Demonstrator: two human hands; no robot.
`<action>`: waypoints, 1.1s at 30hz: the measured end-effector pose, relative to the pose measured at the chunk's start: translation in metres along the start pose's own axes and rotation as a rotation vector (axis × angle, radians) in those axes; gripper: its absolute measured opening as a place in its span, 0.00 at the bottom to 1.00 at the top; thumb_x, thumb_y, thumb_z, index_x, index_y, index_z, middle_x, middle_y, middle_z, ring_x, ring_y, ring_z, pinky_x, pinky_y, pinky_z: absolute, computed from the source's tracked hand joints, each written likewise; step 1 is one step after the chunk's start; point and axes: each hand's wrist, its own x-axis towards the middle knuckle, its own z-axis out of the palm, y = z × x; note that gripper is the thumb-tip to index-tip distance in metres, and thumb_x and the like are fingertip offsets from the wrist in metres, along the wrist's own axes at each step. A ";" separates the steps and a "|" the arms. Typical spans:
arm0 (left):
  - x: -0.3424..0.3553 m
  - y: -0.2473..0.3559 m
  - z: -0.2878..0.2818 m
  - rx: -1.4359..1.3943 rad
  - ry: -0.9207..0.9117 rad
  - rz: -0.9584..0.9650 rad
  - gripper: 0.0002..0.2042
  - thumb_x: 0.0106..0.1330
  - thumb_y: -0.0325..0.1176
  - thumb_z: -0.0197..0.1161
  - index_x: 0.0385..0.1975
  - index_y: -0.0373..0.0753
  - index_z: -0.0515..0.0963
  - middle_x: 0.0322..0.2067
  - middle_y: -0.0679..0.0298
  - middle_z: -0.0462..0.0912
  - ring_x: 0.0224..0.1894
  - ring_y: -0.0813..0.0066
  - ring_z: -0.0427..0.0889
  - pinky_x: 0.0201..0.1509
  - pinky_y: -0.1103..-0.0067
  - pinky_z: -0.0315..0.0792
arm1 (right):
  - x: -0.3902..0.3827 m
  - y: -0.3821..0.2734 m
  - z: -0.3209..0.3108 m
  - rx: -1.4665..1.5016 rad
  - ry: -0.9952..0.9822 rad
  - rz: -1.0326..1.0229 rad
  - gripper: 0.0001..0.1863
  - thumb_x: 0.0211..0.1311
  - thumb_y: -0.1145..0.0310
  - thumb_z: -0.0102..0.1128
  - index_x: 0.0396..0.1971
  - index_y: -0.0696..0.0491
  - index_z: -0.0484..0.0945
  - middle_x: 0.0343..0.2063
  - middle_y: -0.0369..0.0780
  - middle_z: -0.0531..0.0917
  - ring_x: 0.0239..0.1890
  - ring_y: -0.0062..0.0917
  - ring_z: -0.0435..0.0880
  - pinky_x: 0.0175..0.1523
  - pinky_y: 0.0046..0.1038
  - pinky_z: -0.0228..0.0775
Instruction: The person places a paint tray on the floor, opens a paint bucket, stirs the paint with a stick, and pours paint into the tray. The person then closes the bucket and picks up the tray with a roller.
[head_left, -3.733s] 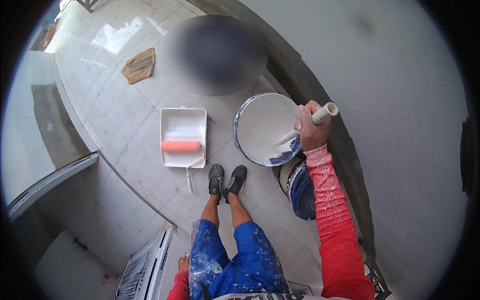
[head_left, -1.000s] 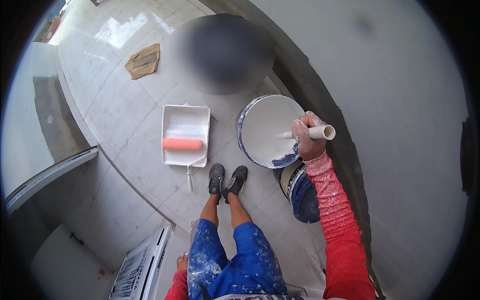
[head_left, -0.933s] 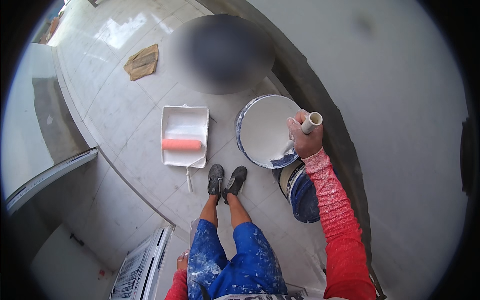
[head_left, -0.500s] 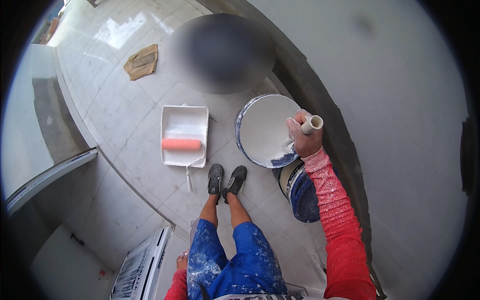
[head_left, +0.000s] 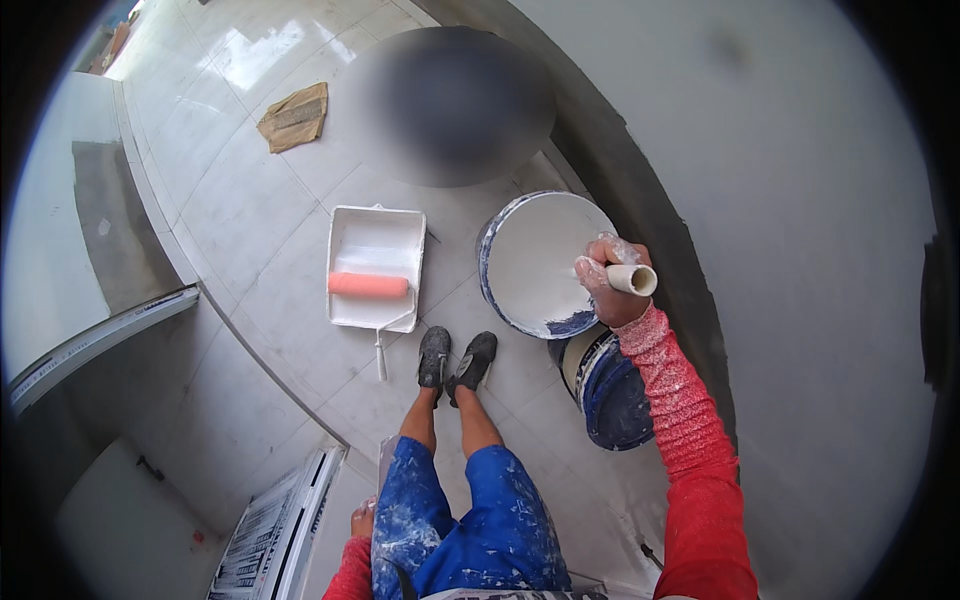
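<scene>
Head camera: fisheye worn on the person's head, above the right grip (head_left: 604, 295).
Facing: steeply down, past the grip to the floor (head_left: 270, 215) and shoes (head_left: 434, 358) left of it.
Nearness: grip near, floor farther beneath it.

Pole (head_left: 624, 277): off-white hollow tube, gripped in right hand (head_left: 608, 293) over bucket's right rim, open end up, lower end hidden behind hand. Bucket (head_left: 573, 324): round, blue, mouth up, rim smeared white, blue patch along near inner edge. Paint (head_left: 540, 258) inside: white.
</scene>
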 end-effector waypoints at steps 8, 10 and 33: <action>-0.008 0.005 -0.002 0.079 -0.010 0.108 0.18 0.71 0.42 0.46 0.48 0.39 0.79 0.38 0.48 0.83 0.44 0.54 0.82 0.50 0.69 0.72 | -0.001 0.003 0.002 0.125 -0.065 0.020 0.14 0.52 0.73 0.64 0.16 0.56 0.67 0.12 0.39 0.69 0.15 0.24 0.69 0.23 0.26 0.61; -0.011 0.010 -0.001 -0.008 -0.025 -0.040 0.18 0.71 0.42 0.46 0.48 0.39 0.79 0.40 0.49 0.83 0.45 0.56 0.81 0.51 0.71 0.71 | 0.003 0.003 0.003 -0.001 -0.102 0.080 0.14 0.52 0.74 0.63 0.15 0.55 0.65 0.12 0.37 0.68 0.15 0.23 0.68 0.23 0.25 0.60; -0.006 0.023 -0.001 -0.158 -0.020 -0.136 0.17 0.70 0.41 0.50 0.47 0.35 0.79 0.39 0.52 0.84 0.44 0.65 0.81 0.52 0.74 0.71 | -0.002 0.005 -0.011 -0.084 -0.157 0.130 0.13 0.51 0.76 0.59 0.15 0.54 0.64 0.14 0.36 0.69 0.17 0.20 0.66 0.24 0.25 0.59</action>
